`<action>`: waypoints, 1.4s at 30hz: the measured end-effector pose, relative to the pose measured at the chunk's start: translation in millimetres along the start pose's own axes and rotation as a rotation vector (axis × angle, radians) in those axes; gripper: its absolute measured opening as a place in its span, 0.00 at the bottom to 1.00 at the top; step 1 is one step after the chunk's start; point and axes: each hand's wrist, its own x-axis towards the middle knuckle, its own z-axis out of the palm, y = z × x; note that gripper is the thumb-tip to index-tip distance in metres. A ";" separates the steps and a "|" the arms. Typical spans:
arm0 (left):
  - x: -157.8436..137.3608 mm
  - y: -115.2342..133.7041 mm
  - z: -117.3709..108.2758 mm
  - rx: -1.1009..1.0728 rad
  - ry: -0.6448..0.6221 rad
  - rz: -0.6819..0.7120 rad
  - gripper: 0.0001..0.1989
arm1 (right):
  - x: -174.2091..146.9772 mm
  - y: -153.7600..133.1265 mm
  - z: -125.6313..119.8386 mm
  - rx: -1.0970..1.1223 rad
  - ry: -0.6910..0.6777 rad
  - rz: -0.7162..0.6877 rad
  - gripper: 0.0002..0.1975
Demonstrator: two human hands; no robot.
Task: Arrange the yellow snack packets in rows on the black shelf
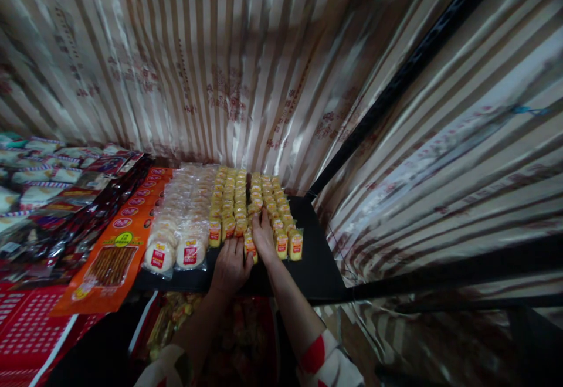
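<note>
Rows of small yellow wrapped snack cakes point(281, 243) with red-and-orange labels stand on the black shelf point(316, 240). My left hand point(229, 262) is at the front of these rows, its fingers bent and closed. Its thumb presses against one wrapped snack cake point(250, 248) at the front of a middle row. My right hand point(264, 239) reaches farther into the same row. Its thumb and fingers are pinched at a packet deeper in, partly hidden by the hand. A dark gap shows in the row between the two hands.
Left of the cakes are rows of round white crackers point(190, 254) in clear wrap, then orange snack-stick bags point(112, 264) and dark packets point(88, 217). A red basket point(30, 328) is at lower left. Below the shelf sits a container with loose packets point(171, 319). Striped sheeting point(220, 53) hangs behind; a black pole point(378, 105) slants at right.
</note>
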 end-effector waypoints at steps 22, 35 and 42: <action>2.0 0.5 0.0 0.019 -0.012 0.022 0.15 | 26.7 -8.2 -2.3 0.149 -0.178 0.090 0.40; 2.1 1.2 -0.5 0.052 -0.010 0.036 0.14 | 49.3 -4.7 3.0 0.331 -0.214 0.189 0.39; 0.7 0.4 1.1 0.059 -0.001 0.036 0.14 | 62.0 -5.8 7.8 0.398 -0.201 0.169 0.36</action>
